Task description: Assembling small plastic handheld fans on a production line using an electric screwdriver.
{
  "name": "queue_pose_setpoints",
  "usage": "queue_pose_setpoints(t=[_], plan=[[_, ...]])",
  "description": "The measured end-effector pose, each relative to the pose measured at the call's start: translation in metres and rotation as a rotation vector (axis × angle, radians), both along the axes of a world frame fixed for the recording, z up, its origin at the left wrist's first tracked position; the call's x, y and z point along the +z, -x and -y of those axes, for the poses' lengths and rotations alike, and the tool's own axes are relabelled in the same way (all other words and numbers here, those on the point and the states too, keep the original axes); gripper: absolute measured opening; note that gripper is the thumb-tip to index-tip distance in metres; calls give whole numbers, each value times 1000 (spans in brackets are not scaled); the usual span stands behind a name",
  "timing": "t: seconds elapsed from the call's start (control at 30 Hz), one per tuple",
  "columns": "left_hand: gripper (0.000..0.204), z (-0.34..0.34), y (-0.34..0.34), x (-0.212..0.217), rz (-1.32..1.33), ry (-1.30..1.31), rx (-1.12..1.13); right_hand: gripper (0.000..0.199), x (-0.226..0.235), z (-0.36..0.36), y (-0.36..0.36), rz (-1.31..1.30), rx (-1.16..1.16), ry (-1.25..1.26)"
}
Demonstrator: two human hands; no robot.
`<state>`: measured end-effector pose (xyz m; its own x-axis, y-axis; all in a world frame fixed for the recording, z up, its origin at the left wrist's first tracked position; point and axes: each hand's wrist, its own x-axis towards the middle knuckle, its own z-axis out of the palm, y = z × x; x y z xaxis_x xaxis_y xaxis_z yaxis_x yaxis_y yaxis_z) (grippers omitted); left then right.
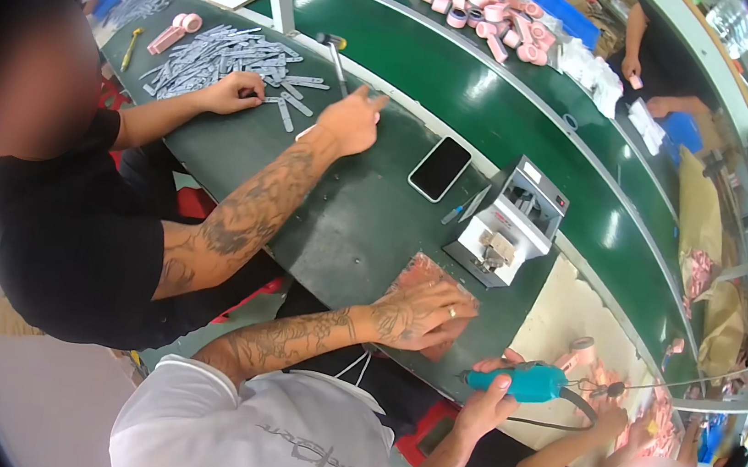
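Right hand [485,406] wraps teal driver [527,383], likely for control
Left hand [424,317], unclenched, perhaps steadies reddish pad [418,272] by bench's [337,234] near edge.

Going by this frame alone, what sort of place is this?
Most likely a factory assembly line: a long green belt runs past the bench, pink parts lie heaped beyond it, and the right hand holds a teal tool.

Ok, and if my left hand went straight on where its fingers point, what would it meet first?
Leaving the reddish pad, your left hand would probably cross dark green tabletop, then first meet the pale surface beyond; the grey machine seems just off that line, though depth is unclear.
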<state>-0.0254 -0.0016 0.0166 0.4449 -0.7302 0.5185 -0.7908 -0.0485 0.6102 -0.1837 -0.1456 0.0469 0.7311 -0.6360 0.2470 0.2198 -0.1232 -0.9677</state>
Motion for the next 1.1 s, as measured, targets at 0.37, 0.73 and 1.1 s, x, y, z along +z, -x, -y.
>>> queue_pose_setpoints(t=[0.37,0.73,1.1], plan=[[82,49,-112,142,-261,238,2,76,-3,-5,-3,-38,28,11],[19,136,-34,48,-356,301,-124,27,-5,-3,7,-5,25,-169],[68,308,73,-17,-220,-199,-33,47,11,19,66,22,-156,-151]])
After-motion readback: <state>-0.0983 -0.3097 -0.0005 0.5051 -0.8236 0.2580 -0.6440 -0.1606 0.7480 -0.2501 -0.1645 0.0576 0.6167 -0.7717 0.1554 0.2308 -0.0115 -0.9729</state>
